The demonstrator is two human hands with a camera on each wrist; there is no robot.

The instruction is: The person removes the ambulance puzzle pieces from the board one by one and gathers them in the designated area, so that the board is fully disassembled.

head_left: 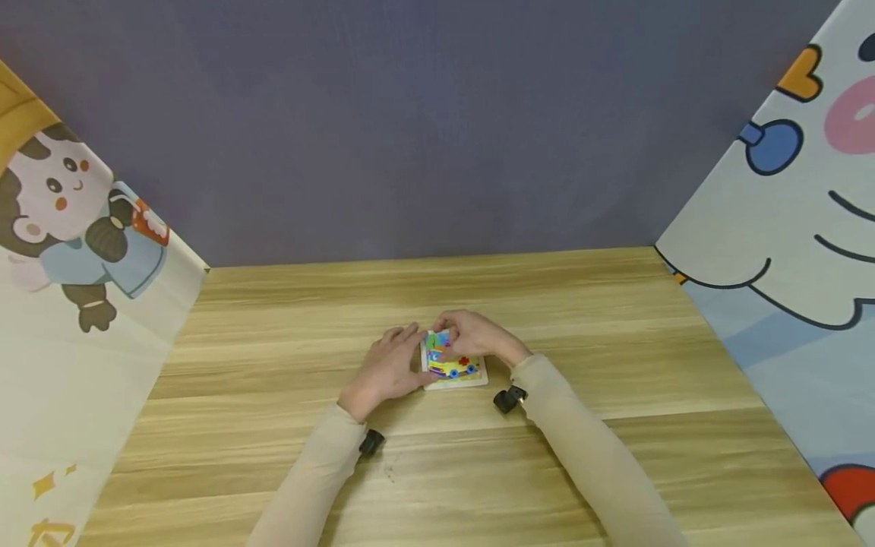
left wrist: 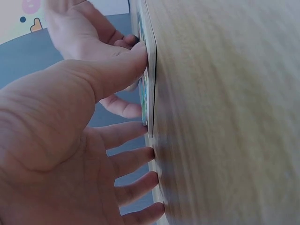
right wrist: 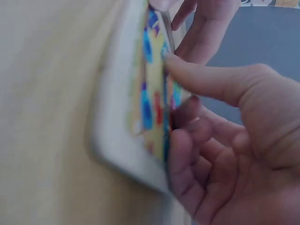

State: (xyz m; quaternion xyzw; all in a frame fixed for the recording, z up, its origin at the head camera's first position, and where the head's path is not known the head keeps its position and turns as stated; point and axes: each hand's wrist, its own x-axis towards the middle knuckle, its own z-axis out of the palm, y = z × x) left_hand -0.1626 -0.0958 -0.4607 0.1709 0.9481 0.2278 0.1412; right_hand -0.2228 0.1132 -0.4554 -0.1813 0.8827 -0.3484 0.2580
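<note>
A small jigsaw puzzle (head_left: 459, 369) in a pale tray lies flat on the table, showing a yellow ambulance with a red cross and blue wheels. My left hand (head_left: 390, 368) is at its left side, fingers spread and fairly straight, thumb resting on the near left corner. In the left wrist view, the left fingertips (left wrist: 149, 180) touch down past the tray's edge. My right hand (head_left: 475, 334) reaches over the puzzle's far part. In the right wrist view its thumb (right wrist: 206, 79) touches the picture and the other fingers are curled; whether they pinch a piece is hidden.
The wood-grain table (head_left: 273, 304) extends around the puzzle on all sides. A dark grey panel (head_left: 424, 137) stands along the far edge. Cartoon-printed walls (head_left: 772, 251) rise at left and right. Each sleeve carries a small black wrist camera (head_left: 509, 399).
</note>
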